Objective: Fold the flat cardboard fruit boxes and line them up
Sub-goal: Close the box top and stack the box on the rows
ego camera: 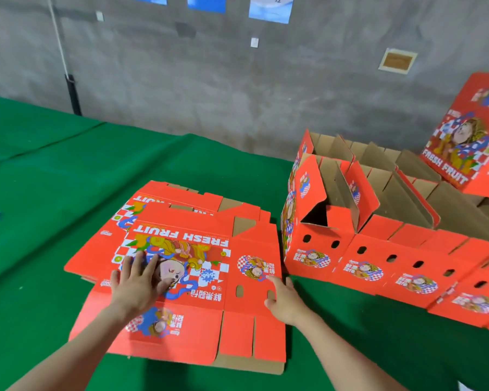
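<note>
Stack of flat boxes (164,198) sits mid desk (54,193), printed side up, w/ the top flat (203,235) slightly offset from those below. Left hand (137,280) lies palm-down on its printed panel, fingers (146,263) spread and straight, holding nothing, prob. pinning the sheet so it won't slide. Right hand (283,299) is at the flat's right edge by the handle slots: its fingers look near-straight, thumb on the red panel, no clear pinch. Likely feeling for the edge to lift that side and pop the flat open, but the step isn't begun.

Folded boxes (378,263) stand just right of the stack, tops open, side by side in a row running off to the right. That leaves room at the near-left end for the next one. Another box (469,136) stands on end behind them, near the wall.
</note>
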`<state>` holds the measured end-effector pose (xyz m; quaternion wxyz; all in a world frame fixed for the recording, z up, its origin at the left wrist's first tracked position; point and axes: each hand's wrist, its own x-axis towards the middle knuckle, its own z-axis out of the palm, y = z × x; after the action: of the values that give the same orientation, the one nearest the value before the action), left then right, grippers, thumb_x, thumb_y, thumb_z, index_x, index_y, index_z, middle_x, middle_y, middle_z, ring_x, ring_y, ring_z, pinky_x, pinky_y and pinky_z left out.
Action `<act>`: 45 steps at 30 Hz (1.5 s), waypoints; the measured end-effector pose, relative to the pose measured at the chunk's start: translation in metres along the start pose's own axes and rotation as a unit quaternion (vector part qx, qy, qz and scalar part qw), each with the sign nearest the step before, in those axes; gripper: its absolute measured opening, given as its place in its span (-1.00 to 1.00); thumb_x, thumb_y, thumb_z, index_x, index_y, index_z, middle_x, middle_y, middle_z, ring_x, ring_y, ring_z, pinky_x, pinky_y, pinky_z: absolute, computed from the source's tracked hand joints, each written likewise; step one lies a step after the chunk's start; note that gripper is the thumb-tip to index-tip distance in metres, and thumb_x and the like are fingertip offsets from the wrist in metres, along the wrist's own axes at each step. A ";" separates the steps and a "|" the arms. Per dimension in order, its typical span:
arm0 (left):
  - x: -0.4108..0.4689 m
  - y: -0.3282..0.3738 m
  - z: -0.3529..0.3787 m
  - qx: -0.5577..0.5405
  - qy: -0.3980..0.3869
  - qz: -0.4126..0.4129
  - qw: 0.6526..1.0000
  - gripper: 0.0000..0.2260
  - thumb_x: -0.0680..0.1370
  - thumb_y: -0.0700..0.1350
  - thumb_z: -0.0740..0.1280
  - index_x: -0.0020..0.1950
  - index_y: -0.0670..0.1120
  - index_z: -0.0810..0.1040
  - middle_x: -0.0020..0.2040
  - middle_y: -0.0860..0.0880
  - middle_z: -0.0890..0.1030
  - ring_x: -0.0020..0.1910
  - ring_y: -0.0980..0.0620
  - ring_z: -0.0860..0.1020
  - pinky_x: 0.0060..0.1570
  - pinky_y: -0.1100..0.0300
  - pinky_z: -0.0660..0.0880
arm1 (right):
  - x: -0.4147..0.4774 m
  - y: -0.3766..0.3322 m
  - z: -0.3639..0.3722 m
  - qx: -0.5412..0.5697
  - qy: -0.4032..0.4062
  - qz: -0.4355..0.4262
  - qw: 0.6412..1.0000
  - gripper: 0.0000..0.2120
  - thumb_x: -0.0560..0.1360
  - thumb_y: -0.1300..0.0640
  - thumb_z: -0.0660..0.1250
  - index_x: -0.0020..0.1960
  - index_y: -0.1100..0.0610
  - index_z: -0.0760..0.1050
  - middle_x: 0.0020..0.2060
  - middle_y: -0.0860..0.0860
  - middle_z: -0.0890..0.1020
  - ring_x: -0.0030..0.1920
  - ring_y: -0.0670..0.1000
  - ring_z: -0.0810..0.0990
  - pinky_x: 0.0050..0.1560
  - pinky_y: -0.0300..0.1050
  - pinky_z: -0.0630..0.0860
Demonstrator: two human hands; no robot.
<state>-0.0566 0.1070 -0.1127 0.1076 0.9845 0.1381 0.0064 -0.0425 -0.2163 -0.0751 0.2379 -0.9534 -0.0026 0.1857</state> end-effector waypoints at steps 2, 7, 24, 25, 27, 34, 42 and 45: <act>-0.006 -0.003 0.001 -0.026 0.024 -0.001 0.999 -0.23 0.40 0.45 -0.09 0.53 0.11 0.15 0.56 -0.03 0.06 0.52 -0.10 -0.02 0.43 -0.06 0.01 | 0.004 -0.004 0.004 0.173 0.057 0.044 0.982 -0.46 0.54 0.17 0.28 0.47 0.10 0.19 0.39 0.12 0.37 0.31 0.12 0.44 0.27 -0.14 0.35; -0.012 -0.002 0.001 -0.125 0.078 -0.040 0.988 -0.31 0.51 0.34 0.12 0.50 -0.05 0.24 0.54 -0.14 0.10 0.52 -0.13 0.03 0.45 -0.09 0.00 | 0.010 -0.027 -0.011 0.360 0.230 0.109 0.897 -0.74 0.56 0.14 0.27 0.16 0.28 0.52 0.08 0.17 0.58 0.06 0.17 0.56 -0.02 -0.12 0.47; 0.000 0.082 -0.135 -0.658 0.124 -0.004 0.743 -0.75 0.52 -0.20 0.37 0.17 -0.22 0.51 -0.25 0.00 0.66 -0.45 0.24 0.56 -0.43 0.34 0.50 | -0.100 0.079 -0.109 0.490 0.339 -0.110 0.796 -0.85 0.56 0.31 0.25 -0.05 0.12 0.54 -0.10 0.20 0.62 -0.10 0.13 0.56 -0.01 0.07 0.46; -0.002 0.090 -0.136 -0.698 0.049 0.018 0.714 -0.80 0.52 -0.26 0.35 0.14 -0.20 0.53 -0.29 0.02 0.67 -0.44 0.19 0.58 -0.43 0.32 0.53 | -0.107 0.092 -0.110 0.485 0.350 -0.099 0.795 -0.86 0.56 0.32 0.25 -0.05 0.13 0.54 -0.11 0.21 0.61 -0.12 0.13 0.56 -0.03 0.02 0.47; -0.009 0.105 -0.136 -0.724 -0.036 0.064 0.685 -0.84 0.51 -0.34 0.30 0.02 -0.14 0.55 -0.28 -0.03 0.67 -0.39 0.08 0.61 -0.36 0.21 0.59 | -0.120 0.115 -0.113 0.464 0.364 -0.076 0.804 -0.90 0.56 0.32 0.24 -0.01 0.21 0.53 -0.14 0.18 0.62 -0.16 0.12 0.57 -0.17 -0.15 0.52; -0.064 0.174 -0.134 -0.714 -0.045 0.194 0.671 -0.71 0.51 -0.40 0.24 -0.01 -0.04 0.60 -0.21 0.00 0.68 -0.32 0.10 0.61 -0.29 0.24 0.59 | -0.166 0.136 -0.142 0.122 0.506 -0.034 0.853 -0.45 0.45 0.34 0.40 0.40 0.34 0.31 0.32 0.25 0.40 0.36 0.22 0.33 0.38 -0.02 0.18; -0.121 0.210 -0.145 -0.726 0.012 0.270 0.632 -0.73 0.40 -0.25 0.32 0.00 0.05 0.64 -0.12 0.01 0.70 -0.20 0.11 0.64 -0.20 0.24 0.60 | -0.195 0.102 -0.190 0.030 0.459 -0.132 0.878 -0.76 0.45 0.02 0.42 0.03 0.10 0.48 0.01 -0.08 0.38 -0.10 -0.10 0.40 -0.07 -0.14 0.33; -0.130 0.218 -0.144 -0.723 0.030 0.283 0.630 -0.71 0.45 -0.30 0.30 0.01 0.05 0.62 -0.09 0.02 0.70 -0.16 0.11 0.64 -0.17 0.26 0.59 | -0.201 0.107 -0.206 0.026 0.427 -0.131 0.894 -0.77 0.44 0.05 0.44 -0.15 0.17 0.45 -0.16 0.00 0.48 -0.17 0.01 0.47 -0.21 -0.11 0.28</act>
<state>-0.1287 -0.1029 0.0766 0.7733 0.5813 -0.1927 0.1642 -0.1653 -0.4227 0.1160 0.2634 -0.9252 -0.0211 -0.2723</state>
